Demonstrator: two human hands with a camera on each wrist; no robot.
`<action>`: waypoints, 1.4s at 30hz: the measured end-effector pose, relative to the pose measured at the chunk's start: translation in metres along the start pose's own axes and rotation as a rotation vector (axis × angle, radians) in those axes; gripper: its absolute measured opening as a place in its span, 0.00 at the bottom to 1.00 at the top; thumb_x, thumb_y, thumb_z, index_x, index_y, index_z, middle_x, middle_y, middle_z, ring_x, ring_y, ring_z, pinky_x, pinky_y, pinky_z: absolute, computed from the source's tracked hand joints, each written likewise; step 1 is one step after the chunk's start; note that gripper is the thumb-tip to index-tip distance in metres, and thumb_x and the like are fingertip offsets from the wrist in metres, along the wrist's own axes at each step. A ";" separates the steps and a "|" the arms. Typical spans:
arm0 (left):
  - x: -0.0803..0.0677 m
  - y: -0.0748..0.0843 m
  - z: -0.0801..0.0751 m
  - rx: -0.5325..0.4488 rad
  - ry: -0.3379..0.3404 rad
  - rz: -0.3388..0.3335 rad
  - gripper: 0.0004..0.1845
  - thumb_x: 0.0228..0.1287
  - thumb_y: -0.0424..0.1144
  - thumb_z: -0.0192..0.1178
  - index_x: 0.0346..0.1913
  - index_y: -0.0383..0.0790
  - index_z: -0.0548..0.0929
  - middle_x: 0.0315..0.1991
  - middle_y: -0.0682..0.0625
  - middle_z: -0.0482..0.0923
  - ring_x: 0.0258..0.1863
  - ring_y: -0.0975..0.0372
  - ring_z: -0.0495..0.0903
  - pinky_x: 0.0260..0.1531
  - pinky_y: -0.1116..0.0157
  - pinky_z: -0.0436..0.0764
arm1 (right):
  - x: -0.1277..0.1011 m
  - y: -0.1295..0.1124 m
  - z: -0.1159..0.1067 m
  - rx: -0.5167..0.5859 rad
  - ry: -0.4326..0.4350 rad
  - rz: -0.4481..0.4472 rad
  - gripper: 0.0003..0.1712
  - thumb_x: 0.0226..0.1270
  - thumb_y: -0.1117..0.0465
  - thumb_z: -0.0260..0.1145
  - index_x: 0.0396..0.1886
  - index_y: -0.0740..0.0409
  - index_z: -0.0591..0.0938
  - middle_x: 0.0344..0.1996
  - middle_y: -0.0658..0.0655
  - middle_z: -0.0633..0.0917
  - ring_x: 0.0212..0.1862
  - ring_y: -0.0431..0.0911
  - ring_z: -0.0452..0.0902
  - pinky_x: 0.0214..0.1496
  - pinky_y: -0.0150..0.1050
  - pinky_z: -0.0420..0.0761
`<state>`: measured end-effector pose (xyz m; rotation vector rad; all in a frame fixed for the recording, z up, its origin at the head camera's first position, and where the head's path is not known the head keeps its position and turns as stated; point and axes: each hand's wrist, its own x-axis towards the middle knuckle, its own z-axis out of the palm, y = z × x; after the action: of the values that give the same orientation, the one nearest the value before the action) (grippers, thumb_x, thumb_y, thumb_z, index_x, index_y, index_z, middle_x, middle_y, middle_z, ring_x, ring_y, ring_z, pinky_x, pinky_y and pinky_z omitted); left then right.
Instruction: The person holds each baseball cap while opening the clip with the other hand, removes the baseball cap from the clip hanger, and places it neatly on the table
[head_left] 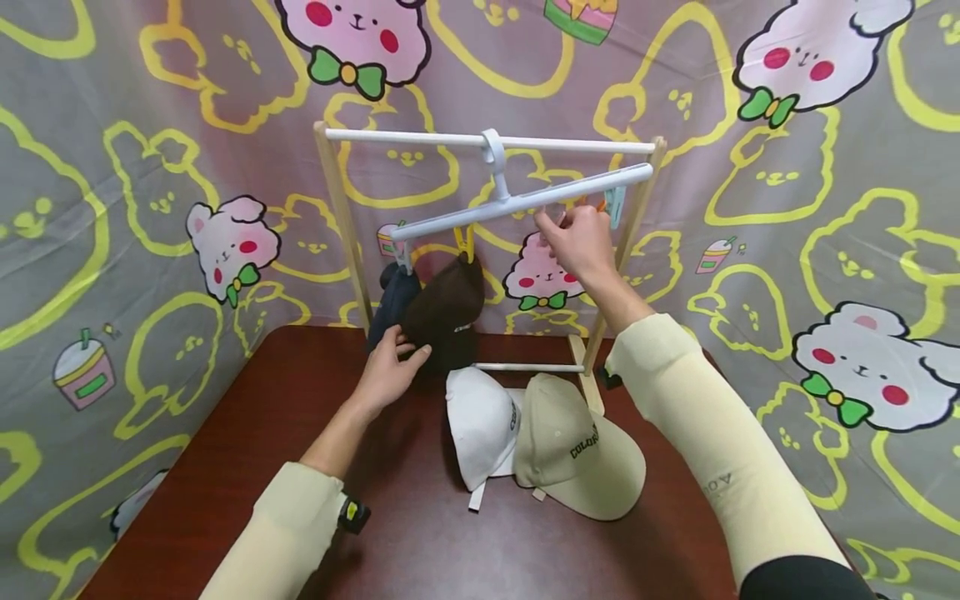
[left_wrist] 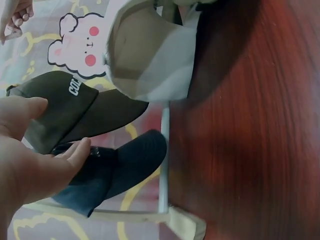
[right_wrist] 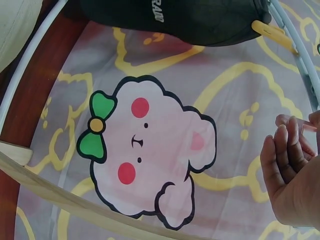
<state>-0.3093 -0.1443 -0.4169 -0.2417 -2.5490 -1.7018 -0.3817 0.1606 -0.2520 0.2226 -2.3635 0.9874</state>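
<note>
A tilted white hanger (head_left: 525, 199) hangs from the rack's top rail. Below its middle my right hand (head_left: 583, 242) pinches a pinkish, see-through clip (right_wrist: 308, 128). My left hand (head_left: 392, 363) is beside the dark brown cap (head_left: 444, 307), thumb and fingers apart and loosely extended. That cap hangs from a yellow clip (head_left: 465, 242). Left of it, a navy cap (left_wrist: 134, 162) hangs from a pale grey clip (head_left: 402, 257), partly hidden in the head view. In the left wrist view, the left fingers overlap the navy cap and the thumb overlaps the brown one.
On the dark red table (head_left: 300, 392) lie a white cap (head_left: 480, 425) and a beige cap (head_left: 558, 429), overlapping. The wooden rack (head_left: 341, 208) stands at the back before a patterned curtain. A blue-green clip (head_left: 616, 206) and an orange clip (head_left: 602, 205) hang near the hanger's right end.
</note>
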 end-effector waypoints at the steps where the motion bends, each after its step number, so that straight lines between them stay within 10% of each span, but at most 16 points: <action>1: 0.002 0.000 0.001 -0.041 0.008 -0.012 0.41 0.77 0.46 0.58 0.79 0.31 0.49 0.75 0.32 0.59 0.72 0.45 0.66 0.66 0.47 0.72 | 0.000 0.000 0.001 0.001 -0.002 -0.001 0.29 0.69 0.39 0.62 0.18 0.56 0.85 0.20 0.55 0.87 0.19 0.46 0.81 0.15 0.36 0.69; 9: 0.015 0.005 0.004 -0.355 0.095 0.015 0.24 0.73 0.29 0.60 0.67 0.26 0.71 0.45 0.41 0.76 0.48 0.49 0.82 0.47 0.56 0.86 | -0.004 0.000 0.003 0.013 0.008 0.000 0.28 0.68 0.41 0.64 0.17 0.57 0.85 0.17 0.55 0.86 0.17 0.46 0.80 0.14 0.36 0.68; 14: 0.020 0.014 -0.003 -0.442 0.185 0.117 0.13 0.69 0.21 0.59 0.54 0.19 0.79 0.45 0.39 0.77 0.36 0.62 0.85 0.42 0.63 0.87 | -0.002 -0.001 0.002 0.000 -0.006 0.006 0.29 0.68 0.40 0.63 0.17 0.56 0.85 0.16 0.54 0.85 0.17 0.45 0.79 0.14 0.36 0.68; 26: 0.021 0.020 -0.006 -0.433 0.289 0.257 0.11 0.68 0.21 0.61 0.50 0.19 0.82 0.51 0.32 0.80 0.34 0.67 0.87 0.42 0.65 0.86 | 0.001 -0.003 -0.006 -0.048 -0.219 0.118 0.33 0.75 0.38 0.56 0.23 0.60 0.84 0.19 0.55 0.88 0.21 0.49 0.85 0.19 0.36 0.77; 42: 0.018 0.021 0.002 -0.461 0.334 0.344 0.10 0.66 0.18 0.61 0.48 0.17 0.83 0.44 0.33 0.79 0.35 0.61 0.88 0.42 0.64 0.87 | -0.004 -0.014 0.004 0.269 -0.556 0.247 0.32 0.84 0.49 0.48 0.41 0.77 0.82 0.26 0.64 0.89 0.27 0.54 0.89 0.26 0.38 0.85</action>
<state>-0.3239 -0.1325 -0.3960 -0.3583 -1.7462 -1.9611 -0.3754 0.1471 -0.2481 0.3500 -2.7934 1.5254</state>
